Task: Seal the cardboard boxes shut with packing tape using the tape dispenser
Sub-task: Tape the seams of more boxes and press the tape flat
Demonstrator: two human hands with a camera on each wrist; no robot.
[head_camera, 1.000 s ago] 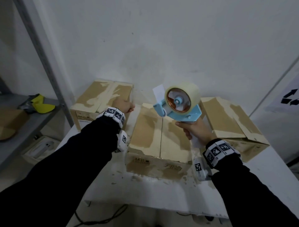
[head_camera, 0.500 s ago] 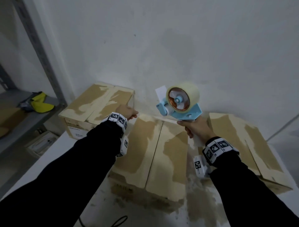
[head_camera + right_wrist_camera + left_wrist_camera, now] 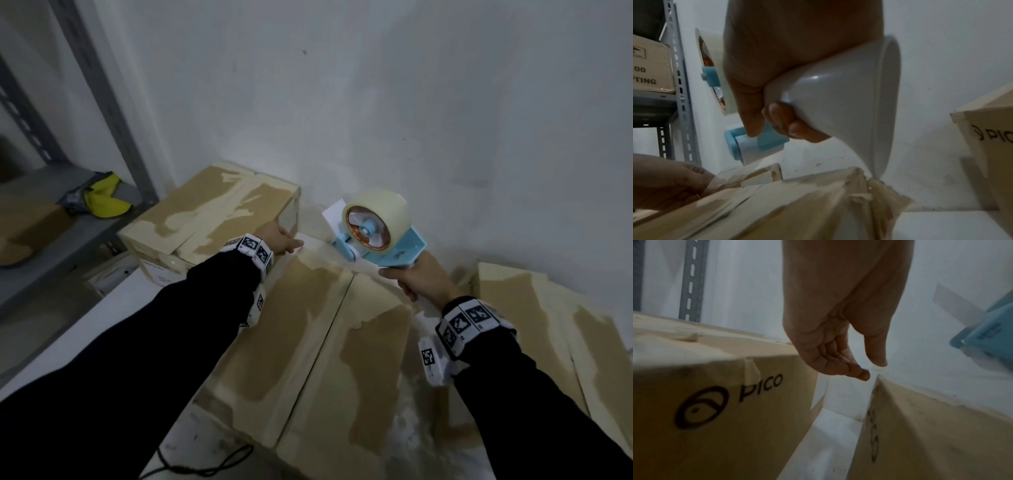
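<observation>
Three worn cardboard boxes stand on the white table (image 3: 89,308): a left box (image 3: 212,212), a middle box (image 3: 308,342) with its flaps down and a bare centre seam, and a right box (image 3: 548,325). My right hand (image 3: 411,284) grips the pale handle (image 3: 838,100) of the blue tape dispenser (image 3: 376,236), which hangs just above the far edge of the middle box. My left hand (image 3: 291,244) reaches between the left and middle boxes. Its loosely bent fingers (image 3: 863,374) touch the middle box's far left corner, and nothing shows in them.
A grey metal shelf (image 3: 68,240) stands at the left with a yellow item (image 3: 106,200) and a carton (image 3: 24,233) on it. The wall rises right behind the boxes. A black cable (image 3: 205,466) hangs below the table's front edge.
The head view has closed in over the boxes. My left hand left the left box for the middle box's far corner. The dispenser has come down toward that box's far edge.
</observation>
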